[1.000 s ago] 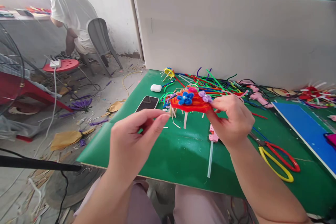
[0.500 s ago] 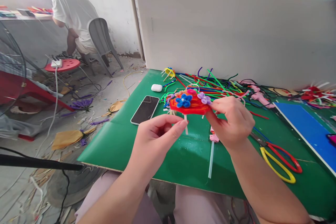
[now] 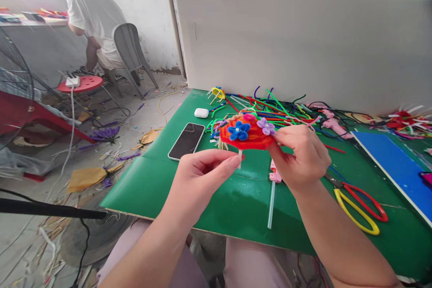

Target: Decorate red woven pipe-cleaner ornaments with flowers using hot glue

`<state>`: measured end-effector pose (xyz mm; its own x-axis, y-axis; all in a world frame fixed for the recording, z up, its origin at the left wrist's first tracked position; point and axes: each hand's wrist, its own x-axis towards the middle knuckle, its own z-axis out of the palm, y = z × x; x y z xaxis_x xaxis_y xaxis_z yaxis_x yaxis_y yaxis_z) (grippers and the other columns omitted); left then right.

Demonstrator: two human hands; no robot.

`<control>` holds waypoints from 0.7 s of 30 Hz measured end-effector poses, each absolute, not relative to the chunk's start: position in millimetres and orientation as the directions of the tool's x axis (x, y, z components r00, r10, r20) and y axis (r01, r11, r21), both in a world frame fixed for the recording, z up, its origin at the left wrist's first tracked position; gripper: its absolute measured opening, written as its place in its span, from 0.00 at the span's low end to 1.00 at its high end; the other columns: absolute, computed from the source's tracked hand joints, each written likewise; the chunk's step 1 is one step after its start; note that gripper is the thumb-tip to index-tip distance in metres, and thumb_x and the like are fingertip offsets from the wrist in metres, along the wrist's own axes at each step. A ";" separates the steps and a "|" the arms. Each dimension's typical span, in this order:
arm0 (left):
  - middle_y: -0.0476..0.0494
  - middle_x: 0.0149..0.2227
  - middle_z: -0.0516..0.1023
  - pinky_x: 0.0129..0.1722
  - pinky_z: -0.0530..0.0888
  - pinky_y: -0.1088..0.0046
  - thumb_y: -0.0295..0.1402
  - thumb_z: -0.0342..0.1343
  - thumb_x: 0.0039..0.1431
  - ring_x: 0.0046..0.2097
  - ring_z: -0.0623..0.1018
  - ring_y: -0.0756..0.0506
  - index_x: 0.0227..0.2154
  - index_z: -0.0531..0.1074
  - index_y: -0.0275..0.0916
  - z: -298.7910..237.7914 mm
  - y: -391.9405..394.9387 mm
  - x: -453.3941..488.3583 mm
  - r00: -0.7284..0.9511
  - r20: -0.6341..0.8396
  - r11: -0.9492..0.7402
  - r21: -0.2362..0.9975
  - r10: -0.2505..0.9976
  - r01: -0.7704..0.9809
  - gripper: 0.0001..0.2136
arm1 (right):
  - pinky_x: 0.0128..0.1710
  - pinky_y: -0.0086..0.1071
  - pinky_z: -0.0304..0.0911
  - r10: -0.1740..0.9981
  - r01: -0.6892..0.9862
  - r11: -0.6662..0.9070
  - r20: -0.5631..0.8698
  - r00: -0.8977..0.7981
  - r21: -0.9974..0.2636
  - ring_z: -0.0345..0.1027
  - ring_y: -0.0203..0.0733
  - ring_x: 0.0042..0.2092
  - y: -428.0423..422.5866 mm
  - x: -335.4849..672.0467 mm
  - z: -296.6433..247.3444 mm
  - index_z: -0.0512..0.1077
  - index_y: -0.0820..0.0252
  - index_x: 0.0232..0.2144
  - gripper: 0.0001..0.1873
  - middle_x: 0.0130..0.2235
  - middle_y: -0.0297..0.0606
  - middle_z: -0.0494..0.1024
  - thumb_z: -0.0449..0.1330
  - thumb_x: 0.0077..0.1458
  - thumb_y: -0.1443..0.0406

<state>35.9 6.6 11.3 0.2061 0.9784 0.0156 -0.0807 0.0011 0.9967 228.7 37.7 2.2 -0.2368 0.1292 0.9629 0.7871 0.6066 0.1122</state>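
Note:
Above the green tabletop, an orange-red fuzzy pipe-cleaner piece is held up between my hands. It carries a blue flower with a pale bead at its centre and a purple flower. My right hand pinches its right edge, thumb below and fingers above. Thumb and index finger of my left hand are closed on a short white strip that hangs from its underside. Behind my right hand lies a pink glue gun, partly hidden, with a clear glue stick sticking out towards me.
Scissors with red and yellow handles lie right of my right arm. A phone and a white earphone case are at left. Loose pipe cleaners pile up before a white panel. A person sits far left.
The orange-red piece and my right hand have shifted slightly right and down. Less of the white strip shows below my left fingertips, which still pinch it.

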 end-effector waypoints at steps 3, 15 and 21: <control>0.54 0.13 0.53 0.16 0.49 0.78 0.43 0.58 0.49 0.18 0.53 0.57 0.28 0.78 0.39 14.5 6.2 28.0 0.134 0.055 -0.048 0.998 0.989 -0.051 0.12 | 0.26 0.30 0.65 0.082 0.785 0.607 0.972 -0.221 0.128 0.70 0.37 0.27 38.6 229.6 2.2 0.68 0.56 0.31 0.11 0.26 0.34 0.75 0.64 0.45 0.72; 0.51 0.24 0.71 0.22 0.63 0.80 0.38 0.58 0.50 0.24 0.67 0.55 0.31 0.74 0.39 9.3 24.0 22.7 -0.147 0.178 -0.196 0.973 0.973 -0.123 0.09 | 0.24 0.32 0.66 -0.036 0.766 0.611 0.974 -0.225 0.200 0.68 0.38 0.27 43.4 229.7 -7.8 0.68 0.57 0.31 0.10 0.27 0.35 0.74 0.64 0.45 0.71; 0.50 0.28 0.76 0.30 0.68 0.80 0.34 0.58 0.52 0.31 0.74 0.52 0.37 0.73 0.41 0.4 32.6 20.1 -0.021 0.257 -0.258 0.964 0.966 -0.062 0.09 | 0.25 0.30 0.67 0.012 0.728 0.659 0.965 -0.263 0.190 0.69 0.37 0.29 42.8 226.6 -12.4 0.68 0.60 0.33 0.14 0.28 0.36 0.74 0.65 0.42 0.74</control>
<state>20.1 32.6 0.4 -0.0211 0.9662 0.2568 -0.0622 -0.2576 0.9642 226.6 42.8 -12.4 -0.2630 0.0125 0.9647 0.7278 0.6590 0.1899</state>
